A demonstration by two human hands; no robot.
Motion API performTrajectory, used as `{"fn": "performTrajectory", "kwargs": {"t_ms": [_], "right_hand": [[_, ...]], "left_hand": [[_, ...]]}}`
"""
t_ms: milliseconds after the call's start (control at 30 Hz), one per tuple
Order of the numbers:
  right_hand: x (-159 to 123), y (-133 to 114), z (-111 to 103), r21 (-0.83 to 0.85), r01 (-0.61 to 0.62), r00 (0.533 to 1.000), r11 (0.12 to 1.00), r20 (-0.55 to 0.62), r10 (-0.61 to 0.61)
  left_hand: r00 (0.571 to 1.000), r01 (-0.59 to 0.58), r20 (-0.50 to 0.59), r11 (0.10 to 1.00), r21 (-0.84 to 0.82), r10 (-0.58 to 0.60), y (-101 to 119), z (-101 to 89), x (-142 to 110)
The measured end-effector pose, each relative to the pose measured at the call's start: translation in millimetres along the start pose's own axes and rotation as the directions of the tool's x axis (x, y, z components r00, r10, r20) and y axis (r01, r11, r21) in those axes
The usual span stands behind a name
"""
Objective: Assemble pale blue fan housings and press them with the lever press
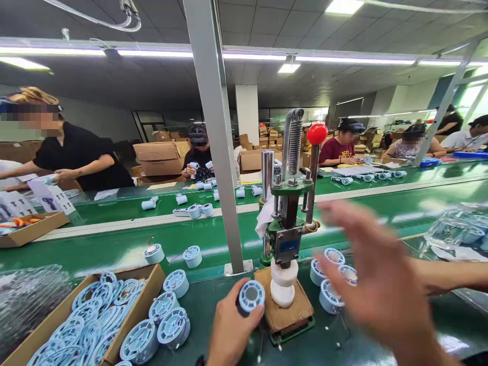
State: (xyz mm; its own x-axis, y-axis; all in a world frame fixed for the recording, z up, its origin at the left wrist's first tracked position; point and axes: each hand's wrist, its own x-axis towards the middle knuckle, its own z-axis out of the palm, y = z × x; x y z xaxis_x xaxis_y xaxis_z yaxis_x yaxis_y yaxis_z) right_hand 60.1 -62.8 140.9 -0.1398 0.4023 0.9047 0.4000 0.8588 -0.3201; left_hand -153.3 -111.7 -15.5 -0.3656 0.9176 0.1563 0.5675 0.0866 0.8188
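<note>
My left hand grips a round light-blue plastic housing with a grey disc at its centre, left of the press base. Beside it stands a green hand press with a red-knobbed lever. Its white round pressing head sits over a white round block on a cardboard-covered base. My right hand, smeared by motion, is raised to the right of the press, thumb and fingers apart and nothing visible in it. Several similar housings stand behind that hand.
At the left, a cardboard box holds many light-blue rings; several housings stand beside it. A grey post rises by the green conveyor. Another person's forearm reaches in from the right. Co-workers sit across the line.
</note>
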Motion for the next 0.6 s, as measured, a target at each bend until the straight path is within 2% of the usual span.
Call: {"fn": "performTrajectory", "kwargs": {"t_ms": [33, 67, 100, 133, 200, 267, 333, 467, 600], "right_hand": [[40.6, 9.6, -8.2, 0.012, 0.108, 0.986, 0.994, -0.130, -0.105], [78.9, 20.9, -11.9, -0.025, 0.160, 0.966, 0.987, -0.203, -0.162], [112.8, 32.8, -11.1, -0.077, 0.164, 0.960, 0.983, -0.215, -0.177], [140.9, 44.2, -6.4, -0.070, 0.135, 0.967, 0.988, -0.207, -0.147], [176.5, 61.7, 10.1, 0.020, -0.028, 0.997, 0.999, -0.076, 0.029], [186.8, 70.0, 27.1, 0.132, -0.177, 0.984, 0.975, 0.036, 0.173], [181.7, 71.1, 36.2, 0.228, -0.233, 0.973, 0.945, 0.047, 0.228], [168.2, 69.0, 33.3, 0.293, -0.205, 0.977, 0.934, 0.005, 0.213], [168.6, 76.0, 31.2, 0.293, -0.157, 0.985, 0.943, -0.020, 0.170]], "left_hand": [[1.000, -0.022, 0.018, 0.999, -0.045, 0.023, 10.1, 3.4, 8.0], [0.998, -0.036, 0.039, 0.995, -0.090, 0.040, 17.0, 8.9, 14.1], [0.997, -0.036, 0.061, 0.992, -0.124, 0.044, 20.3, 15.5, 18.4], [0.998, -0.016, 0.062, 0.989, -0.145, 0.025, 19.8, 22.1, 21.2], [0.999, 0.050, 0.013, 0.981, -0.189, -0.048, 10.6, 33.2, 22.6], [0.995, 0.084, -0.027, 0.956, -0.281, -0.095, -1.9, 41.4, 19.9], [0.998, 0.060, 0.007, 0.915, -0.400, -0.062, -9.4, 49.7, 15.7], [0.993, -0.002, 0.098, 0.825, -0.565, 0.070, -3.0, 71.7, 15.3], [0.981, -0.017, 0.145, 0.805, -0.593, 0.127, 4.8, 86.6, 24.0]]}}
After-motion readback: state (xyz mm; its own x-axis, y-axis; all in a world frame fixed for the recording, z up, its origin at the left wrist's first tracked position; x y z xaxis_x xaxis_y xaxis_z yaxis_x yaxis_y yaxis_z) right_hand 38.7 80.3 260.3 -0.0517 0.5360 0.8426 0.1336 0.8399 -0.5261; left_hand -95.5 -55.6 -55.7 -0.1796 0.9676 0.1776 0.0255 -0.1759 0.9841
